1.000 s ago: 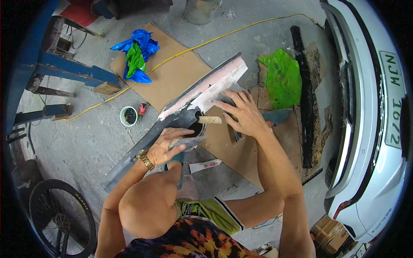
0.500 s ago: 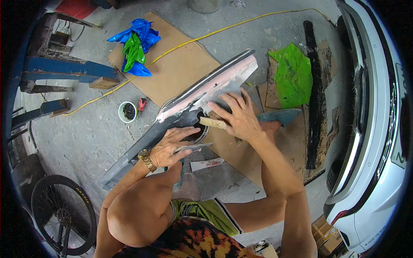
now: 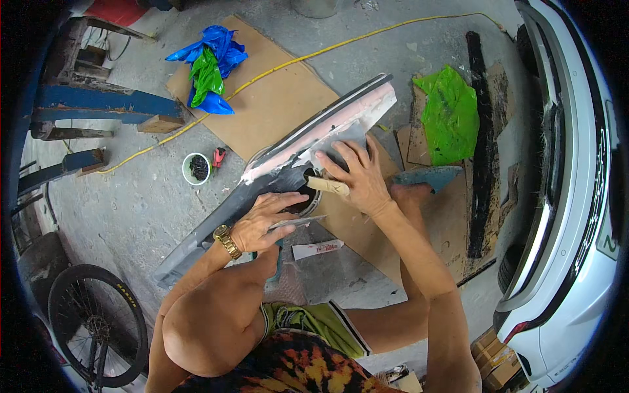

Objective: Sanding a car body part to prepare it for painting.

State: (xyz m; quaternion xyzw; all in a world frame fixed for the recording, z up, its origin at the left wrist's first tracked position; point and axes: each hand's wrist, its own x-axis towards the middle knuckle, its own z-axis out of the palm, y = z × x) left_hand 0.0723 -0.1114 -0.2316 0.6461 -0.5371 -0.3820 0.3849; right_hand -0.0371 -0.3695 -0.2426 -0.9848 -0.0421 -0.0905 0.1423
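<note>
- Left hand: fingers clamped on a thin grey plate.
- Right hand: fingers spread over a grey sheet; grip unclear.
- Long panel: slanting before the person, beneath both hands.

A fisheye camera looked steeply down from the person's head. The left hand and right hand sat near mid-view.

Yellow letters stand on the bike tyre at lower l.h. side. On the plate of the white car, r.h. edge, one green no. is visible. The white strip on the floor has red print, too small to read.
</note>
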